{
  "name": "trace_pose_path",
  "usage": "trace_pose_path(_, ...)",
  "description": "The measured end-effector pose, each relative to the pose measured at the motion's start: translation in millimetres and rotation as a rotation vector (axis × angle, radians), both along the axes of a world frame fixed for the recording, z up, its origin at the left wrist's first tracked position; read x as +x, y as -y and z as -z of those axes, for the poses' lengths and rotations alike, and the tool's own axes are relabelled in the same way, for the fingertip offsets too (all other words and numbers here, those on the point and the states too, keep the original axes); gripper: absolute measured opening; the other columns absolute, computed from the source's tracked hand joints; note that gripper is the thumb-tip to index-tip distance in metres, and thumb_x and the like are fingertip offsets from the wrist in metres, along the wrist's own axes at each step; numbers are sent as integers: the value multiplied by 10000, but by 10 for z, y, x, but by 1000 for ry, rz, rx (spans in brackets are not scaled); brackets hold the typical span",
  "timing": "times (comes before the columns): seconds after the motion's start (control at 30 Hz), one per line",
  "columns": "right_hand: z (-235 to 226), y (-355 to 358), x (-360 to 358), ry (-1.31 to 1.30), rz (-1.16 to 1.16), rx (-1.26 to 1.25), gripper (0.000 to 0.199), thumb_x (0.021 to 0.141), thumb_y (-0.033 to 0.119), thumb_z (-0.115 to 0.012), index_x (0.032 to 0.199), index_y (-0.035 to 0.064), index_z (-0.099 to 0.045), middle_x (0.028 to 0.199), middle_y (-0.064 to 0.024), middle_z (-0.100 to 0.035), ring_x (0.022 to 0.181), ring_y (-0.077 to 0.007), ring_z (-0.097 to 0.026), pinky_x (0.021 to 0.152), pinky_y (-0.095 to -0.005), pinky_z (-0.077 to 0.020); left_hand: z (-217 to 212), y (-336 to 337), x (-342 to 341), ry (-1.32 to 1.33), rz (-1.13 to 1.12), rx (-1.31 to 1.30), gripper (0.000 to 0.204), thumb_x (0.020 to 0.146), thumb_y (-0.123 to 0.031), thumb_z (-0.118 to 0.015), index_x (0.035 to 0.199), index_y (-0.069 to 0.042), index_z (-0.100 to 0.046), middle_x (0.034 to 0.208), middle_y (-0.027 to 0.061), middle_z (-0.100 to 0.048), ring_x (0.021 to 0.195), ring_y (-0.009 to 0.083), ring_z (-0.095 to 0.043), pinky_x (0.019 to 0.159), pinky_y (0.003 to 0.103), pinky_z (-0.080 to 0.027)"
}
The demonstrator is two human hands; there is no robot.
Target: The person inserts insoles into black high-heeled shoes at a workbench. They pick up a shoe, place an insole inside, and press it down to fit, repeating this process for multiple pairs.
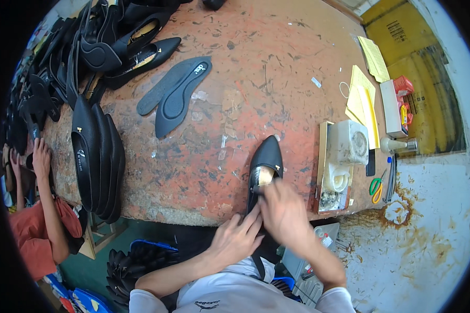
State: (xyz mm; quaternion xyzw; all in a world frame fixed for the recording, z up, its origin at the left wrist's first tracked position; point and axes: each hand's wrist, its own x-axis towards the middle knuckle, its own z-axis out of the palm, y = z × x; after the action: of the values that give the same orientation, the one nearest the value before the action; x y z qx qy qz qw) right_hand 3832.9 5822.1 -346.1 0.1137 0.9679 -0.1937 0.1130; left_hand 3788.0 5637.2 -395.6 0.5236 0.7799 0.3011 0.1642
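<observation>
A black pointed flat shoe with a small gold ornament lies at the near table edge, its toe pointing away from me. Its opening shows a pale inside. My left hand holds the heel end of this shoe, fingers reaching along its side. Over the opening, my right hand is curled closed and blurred by motion. A small dark shape shows by its fingertips; I cannot make out what it is. Farther off to the left lie two dark grey insoles, partly overlapping.
Several nested black shoes and a heap of shoes fill the left side. A tray with a grimy white container stands right, near scissors and yellow papers. At far left is a co-worker's hand.
</observation>
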Motion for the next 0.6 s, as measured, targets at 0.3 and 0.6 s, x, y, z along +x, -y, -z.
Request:
trace_pose_path(0.3, 258, 334, 88, 16, 142, -1, 1196, 929, 716, -680, 1645, -156, -282, 1700, -453, -221, 1606, -617, -177, 1293, -707, -151, 289, -331, 148, 271, -16, -310, 753, 967, -459, -683, 1596, -92, -494, 1558, 186, -558, 1336, 473, -528, 1079, 599, -440)
trace_pose_path(0.6, 259, 159, -283, 128, 246, -55, 1166, 972, 776, -571, 1634, -153, -333, 1665, -418, -349, 1583, -560, -307, 1290, -713, -150, 304, -357, 148, 176, -81, -162, 596, 920, -428, -737, 1390, -66, -676, 1228, 215, -750, 1008, 453, -725, 931, 593, -563)
